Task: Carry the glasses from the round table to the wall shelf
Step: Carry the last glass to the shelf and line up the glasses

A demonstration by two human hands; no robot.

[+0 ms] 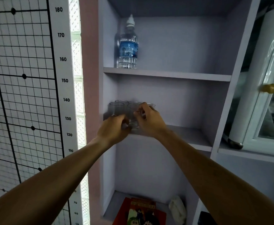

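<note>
Both hands were up at the middle board of the wall shelf when this was shot. Your left hand was curled around the base of a clear glass at the front edge, fingers wrapped low, so it looked like you were setting it down by the bottom rather than by the rim. Your right hand was pinched on what looked like another glass right beside it, thumb and fingers closed near the top, though motion blur made it hard to say exactly where skin ended and glass began.

The glasses were bunched tight in the left front corner of that shelf, several of them touching or nearly so. My guess is you packed them close on purpose to leave the right side free for more. They were plain straight-sided tumblers, thin, see-through, smooth, which would be slippery and clinky when crowded like that, so nudging one into its neighbours seemed the real risk.

Shelf boards were flat, matte, pale lilac laminate. One level up stood a clear plastic water bottle with a blue label and ribbed lower half, tucked in the left corner too. Down below lay a red comic book and a crumpled white cloth.
</note>
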